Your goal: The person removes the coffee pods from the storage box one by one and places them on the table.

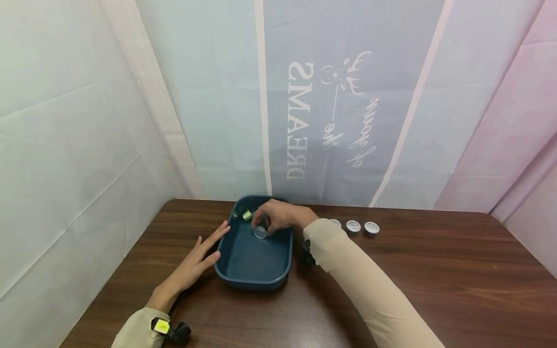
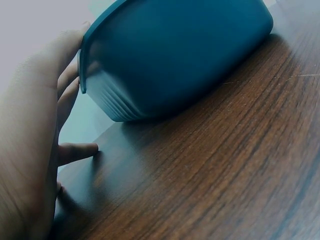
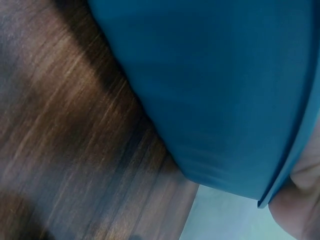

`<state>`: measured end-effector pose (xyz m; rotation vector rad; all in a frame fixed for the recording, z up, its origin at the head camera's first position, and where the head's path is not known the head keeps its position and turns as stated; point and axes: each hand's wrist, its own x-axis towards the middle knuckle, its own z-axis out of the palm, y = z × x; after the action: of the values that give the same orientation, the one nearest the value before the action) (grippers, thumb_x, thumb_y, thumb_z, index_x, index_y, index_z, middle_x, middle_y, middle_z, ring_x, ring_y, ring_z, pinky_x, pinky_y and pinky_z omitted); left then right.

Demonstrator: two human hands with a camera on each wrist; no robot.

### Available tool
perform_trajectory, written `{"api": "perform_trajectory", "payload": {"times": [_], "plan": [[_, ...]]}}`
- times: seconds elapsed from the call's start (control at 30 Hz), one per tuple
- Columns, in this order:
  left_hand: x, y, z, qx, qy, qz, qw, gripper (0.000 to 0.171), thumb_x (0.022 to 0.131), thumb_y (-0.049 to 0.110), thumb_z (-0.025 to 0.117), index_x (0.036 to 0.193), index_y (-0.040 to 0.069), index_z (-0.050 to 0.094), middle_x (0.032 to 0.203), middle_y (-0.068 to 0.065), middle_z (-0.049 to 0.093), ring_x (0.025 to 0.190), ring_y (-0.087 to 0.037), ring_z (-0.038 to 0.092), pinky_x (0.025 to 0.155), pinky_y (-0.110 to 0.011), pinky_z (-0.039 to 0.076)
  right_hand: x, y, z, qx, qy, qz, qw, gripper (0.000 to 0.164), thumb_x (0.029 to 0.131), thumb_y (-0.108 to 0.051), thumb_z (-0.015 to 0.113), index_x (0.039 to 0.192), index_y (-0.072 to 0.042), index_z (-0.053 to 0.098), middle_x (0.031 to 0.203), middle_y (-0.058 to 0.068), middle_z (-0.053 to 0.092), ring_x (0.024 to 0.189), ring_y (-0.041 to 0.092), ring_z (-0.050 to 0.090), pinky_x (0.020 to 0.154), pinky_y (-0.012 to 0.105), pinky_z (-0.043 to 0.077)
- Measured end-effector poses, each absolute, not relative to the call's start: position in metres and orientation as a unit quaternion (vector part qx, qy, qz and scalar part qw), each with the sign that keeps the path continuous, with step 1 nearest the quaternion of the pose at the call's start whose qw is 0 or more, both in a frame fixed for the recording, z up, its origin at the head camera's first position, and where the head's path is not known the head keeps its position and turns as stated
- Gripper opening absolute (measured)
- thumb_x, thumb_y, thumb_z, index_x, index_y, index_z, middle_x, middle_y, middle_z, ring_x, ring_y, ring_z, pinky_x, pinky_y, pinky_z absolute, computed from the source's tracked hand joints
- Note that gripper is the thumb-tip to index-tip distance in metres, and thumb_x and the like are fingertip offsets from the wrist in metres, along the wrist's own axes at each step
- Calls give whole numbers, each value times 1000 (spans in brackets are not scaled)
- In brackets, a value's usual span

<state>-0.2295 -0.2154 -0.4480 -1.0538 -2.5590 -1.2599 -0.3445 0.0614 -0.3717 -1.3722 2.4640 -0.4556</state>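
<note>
A dark blue plastic basin [image 1: 256, 263] stands on the wooden table. My right hand [image 1: 278, 213] reaches over its right rim and pinches a small round cup [image 1: 260, 233] with a pale, silvery face between thumb and fingers, inside the basin's far half. Near those fingers, a small green-and-white piece [image 1: 247, 215] lies by the basin's far left corner. My left hand [image 1: 197, 263] is spread at the left side, fingertips right at the rim. In the left wrist view its fingers [image 2: 70, 52] reach the basin's edge. The right wrist view shows mostly the basin's outer wall [image 3: 215, 90].
Right of the basin, three small round cups sit in a row: a partly hidden one [image 1: 335, 222] behind the right sleeve, a middle one [image 1: 353, 226] and a right one [image 1: 372, 228]. A printed curtain [image 1: 339, 159] hangs behind the table's far edge.
</note>
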Motion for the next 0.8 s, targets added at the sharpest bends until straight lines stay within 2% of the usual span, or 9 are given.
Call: {"api": "perform_trajectory", "payload": {"times": [0.4, 0.8], "plan": [[-228, -216, -448, -344, -841, -415, 50, 57, 100, 12, 45, 153, 19, 25, 159, -2, 14, 143, -29, 16, 95, -77, -5, -339, 60, -375, -468, 858, -142, 156, 41, 79, -3, 78, 111, -26, 71, 112, -6, 60, 75, 5, 58, 62, 21, 50], [-229, -216, -449, -341, -843, -413, 51, 57, 100, 11, 45, 153, 18, 26, 159, -2, 14, 143, -32, 15, 95, -77, -6, -341, 69, -362, -482, 844, -188, 141, 39, 78, -6, 79, 113, -20, 70, 107, -7, 63, 75, 7, 60, 64, 22, 51]]}}
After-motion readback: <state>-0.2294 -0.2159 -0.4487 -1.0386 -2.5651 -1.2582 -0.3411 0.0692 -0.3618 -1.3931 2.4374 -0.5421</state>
